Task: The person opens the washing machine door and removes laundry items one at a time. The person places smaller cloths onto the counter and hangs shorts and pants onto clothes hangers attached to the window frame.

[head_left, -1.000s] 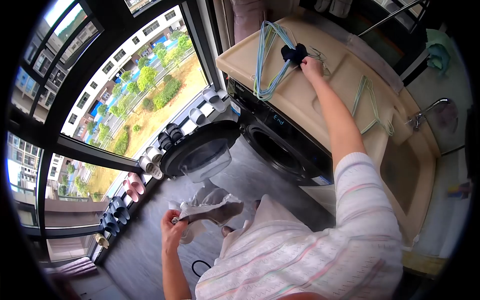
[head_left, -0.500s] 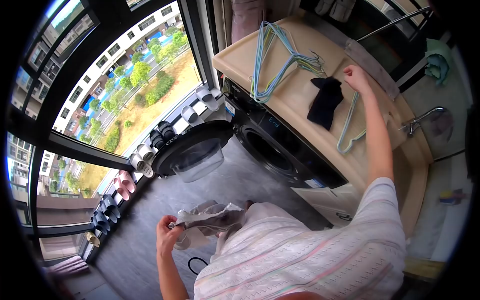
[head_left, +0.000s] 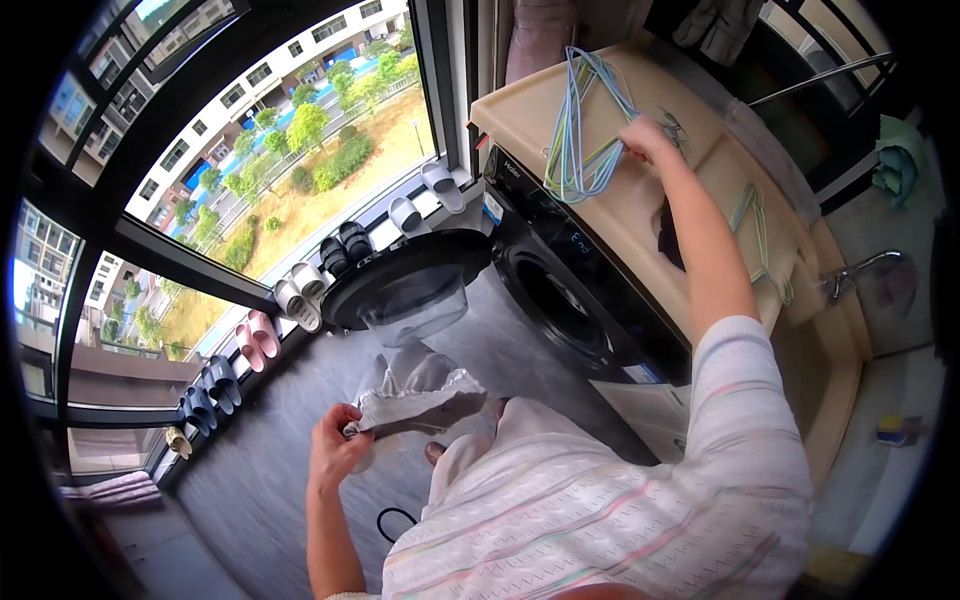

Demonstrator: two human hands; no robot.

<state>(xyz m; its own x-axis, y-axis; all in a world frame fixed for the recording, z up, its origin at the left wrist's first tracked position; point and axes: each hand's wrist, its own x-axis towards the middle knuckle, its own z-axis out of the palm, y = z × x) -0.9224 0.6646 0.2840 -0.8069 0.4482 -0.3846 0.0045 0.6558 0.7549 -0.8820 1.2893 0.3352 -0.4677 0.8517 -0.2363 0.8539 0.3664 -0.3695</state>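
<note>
My left hand [head_left: 338, 440] is closed on a grey cloth garment [head_left: 415, 405], which hangs over the floor. At the counter, my right hand [head_left: 645, 138] grips the bundle of blue and yellow-green hangers [head_left: 583, 140] near their hooks. A black cloth [head_left: 668, 238] lies on the beige counter [head_left: 700, 95], partly hidden behind my right forearm. Another pale green hanger [head_left: 755, 235] rests to the right of that forearm.
Below the counter stands a black washing machine [head_left: 560, 285], its round door [head_left: 400, 290] swung open over the floor. Several pairs of slippers [head_left: 258, 340] line the window ledge. A faucet [head_left: 865, 270] is at the right.
My right hand let go of the black cloth on the counter, then moved left onto the hanger bundle. The left hand still holds the grey garment. The camera view has shifted slightly.
</note>
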